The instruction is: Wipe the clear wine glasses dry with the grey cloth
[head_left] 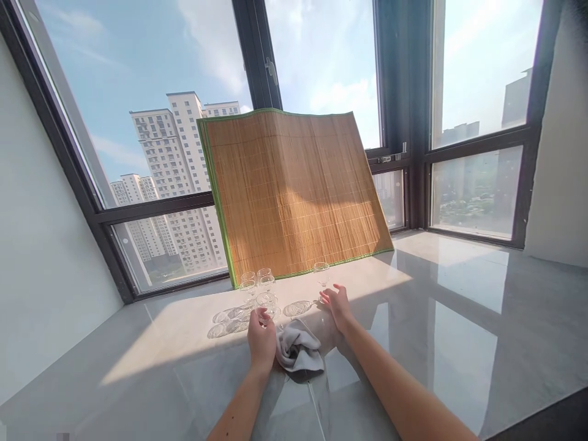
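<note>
My left hand (261, 343) has its fingers curled at the nearest clear stemmed glass (267, 300), which stands at the front of a small cluster. Behind it are several similar glasses (248, 285), close together. On the right, a single stemmed glass (322, 274) stands apart from the cluster. My right hand (338, 307) is beside the base of this glass, palm turned inward and fingers spread; whether the fingertips touch it is hard to see. Between my wrists lies a crumpled grey cloth (299, 348) on the shiny sill.
A bamboo mat (294, 196) with green edging leans against the dark window frame (408, 110) behind the glasses. The glossy pale sill (395, 343) carries window reflections and glass shadows. White walls (41, 245) flank the windows.
</note>
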Motion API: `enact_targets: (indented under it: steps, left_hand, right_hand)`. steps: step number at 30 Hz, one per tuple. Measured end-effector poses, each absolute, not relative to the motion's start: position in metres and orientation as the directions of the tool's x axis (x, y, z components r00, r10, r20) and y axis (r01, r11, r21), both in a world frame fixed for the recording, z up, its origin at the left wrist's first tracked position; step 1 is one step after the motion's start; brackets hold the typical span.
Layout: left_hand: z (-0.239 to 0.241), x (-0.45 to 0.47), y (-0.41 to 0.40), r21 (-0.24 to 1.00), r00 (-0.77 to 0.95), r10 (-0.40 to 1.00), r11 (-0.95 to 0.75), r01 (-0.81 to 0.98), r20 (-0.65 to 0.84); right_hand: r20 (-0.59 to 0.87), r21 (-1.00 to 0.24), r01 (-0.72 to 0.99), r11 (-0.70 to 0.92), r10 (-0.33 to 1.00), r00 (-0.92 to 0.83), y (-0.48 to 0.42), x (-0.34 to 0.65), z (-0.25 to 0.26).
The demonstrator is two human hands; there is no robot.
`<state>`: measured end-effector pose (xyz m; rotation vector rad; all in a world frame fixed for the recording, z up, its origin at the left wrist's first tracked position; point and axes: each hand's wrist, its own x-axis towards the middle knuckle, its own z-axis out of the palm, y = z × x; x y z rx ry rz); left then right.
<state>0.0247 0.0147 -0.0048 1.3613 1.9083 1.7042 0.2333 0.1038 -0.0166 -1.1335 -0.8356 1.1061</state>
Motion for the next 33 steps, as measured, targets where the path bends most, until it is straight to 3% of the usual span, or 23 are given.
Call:
enact_targets:
  steps: [7,20,25,28,29,31,33]
  left_hand:
    - [-0.008,0.025,0.017,0.862,-0.513,0.753,-0.142,0.487,0.413]
    - [-0.005,0.024,0.017,0.86,-0.498,0.779,-0.102,0.5,0.382]
    - [-0.007,0.025,0.018,0.863,-0.458,0.82,-0.082,0.498,0.342]
    - [-0.01,0.025,0.02,0.862,-0.413,0.845,-0.103,0.496,0.339]
    - [-0.01,0.025,0.021,0.86,-0.399,0.851,-0.112,0.497,0.341]
    - [-0.01,0.024,0.022,0.843,-0.379,0.849,-0.134,0.52,0.369]
    - [-0.007,0.022,0.021,0.821,-0.378,0.83,-0.154,0.55,0.409]
  right_hand:
    - [-0.055,-0.965,-0.258,0.043,0.931,0.361,0.1,0.237,-0.011]
    - [-0.099,-0.93,-0.368,0.014,0.953,0.285,0.109,0.24,-0.011]
    - [-0.057,-0.945,-0.317,0.086,0.907,0.417,0.097,0.238,0.0]
    - [0.069,-0.966,-0.188,0.176,0.881,0.468,0.077,0.224,0.012]
    - [0.232,-0.959,-0.052,0.279,0.877,0.421,0.068,0.218,0.015]
    - [0.51,-0.859,0.165,0.485,0.841,0.182,0.05,0.205,0.021]
    - [0.587,-0.743,0.284,0.605,0.794,-0.158,0.032,0.196,0.024]
